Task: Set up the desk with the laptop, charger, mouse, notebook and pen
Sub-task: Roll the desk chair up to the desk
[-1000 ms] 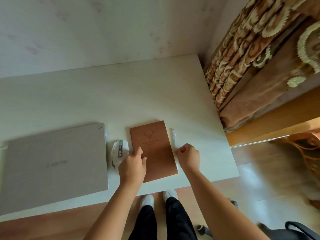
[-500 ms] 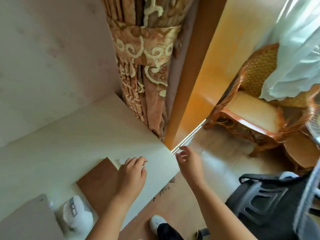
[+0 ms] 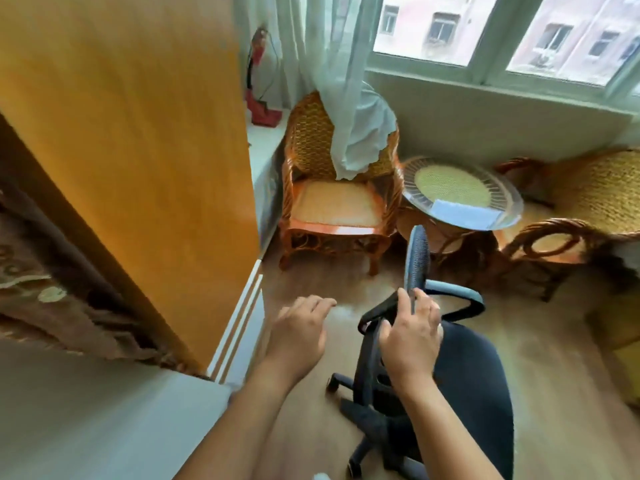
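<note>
Only a pale corner of the desk (image 3: 104, 420) shows at the lower left; the laptop, mouse, notebook and pen are out of view. My right hand (image 3: 410, 336) is closed over the near armrest of a black office chair (image 3: 474, 382) standing on the floor to the right of the desk. My left hand (image 3: 299, 329) hovers above the floor just left of that armrest, fingers spread, holding nothing.
An orange wall panel (image 3: 138, 168) and a patterned brown curtain (image 3: 41, 292) stand left. Behind the office chair are a wicker armchair (image 3: 332, 202), a round glass-topped wicker table (image 3: 460, 192) and a second wicker chair (image 3: 571, 216) under the window.
The view has swung right, away from the desk and its items. Both hands left the notebook and pen; my right hand now grips the office chair's armrest.
</note>
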